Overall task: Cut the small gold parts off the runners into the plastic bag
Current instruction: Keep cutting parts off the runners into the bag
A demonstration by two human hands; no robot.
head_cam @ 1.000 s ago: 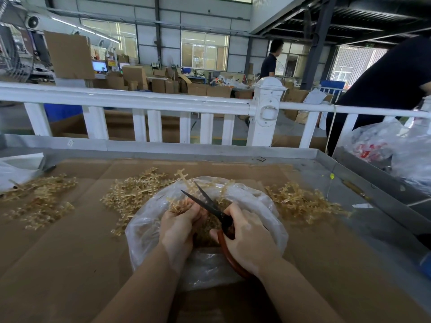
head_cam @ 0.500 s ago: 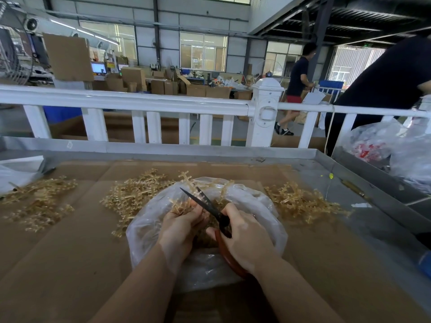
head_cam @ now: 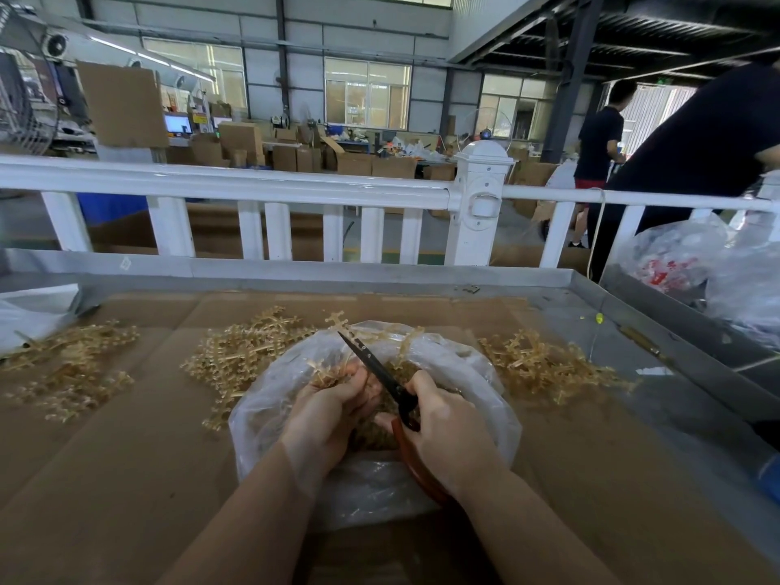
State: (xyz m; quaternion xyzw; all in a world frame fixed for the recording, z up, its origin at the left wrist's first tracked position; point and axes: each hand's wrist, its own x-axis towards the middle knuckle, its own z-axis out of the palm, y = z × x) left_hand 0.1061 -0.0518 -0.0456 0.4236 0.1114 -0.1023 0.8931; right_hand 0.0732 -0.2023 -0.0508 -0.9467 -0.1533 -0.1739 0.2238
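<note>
A clear plastic bag (head_cam: 270, 407) lies open on the cardboard in front of me, with small gold parts heaped inside. Over its mouth my left hand (head_cam: 333, 411) grips a gold runner (head_cam: 327, 375) whose branches stick up past my fingers. My right hand (head_cam: 447, 437) holds scissors (head_cam: 375, 369) with dark blades and a red-brown handle; the blades look closed and point up and left, right beside the runner. Piles of gold runners lie at the left (head_cam: 67, 369), behind the bag (head_cam: 249, 352) and to the right (head_cam: 544, 365).
Cardboard (head_cam: 126, 479) lines a metal-rimmed table (head_cam: 658, 314). A white railing (head_cam: 253, 187) runs along the far side. Plastic bags (head_cam: 683, 259) sit at the right, a white bag (head_cam: 29, 318) at the left. Two people stand beyond the right end.
The scissor blades, spread open a second ago, have come together beside the runner. My hands have stayed over the bag. A person in the background has walked to the right.
</note>
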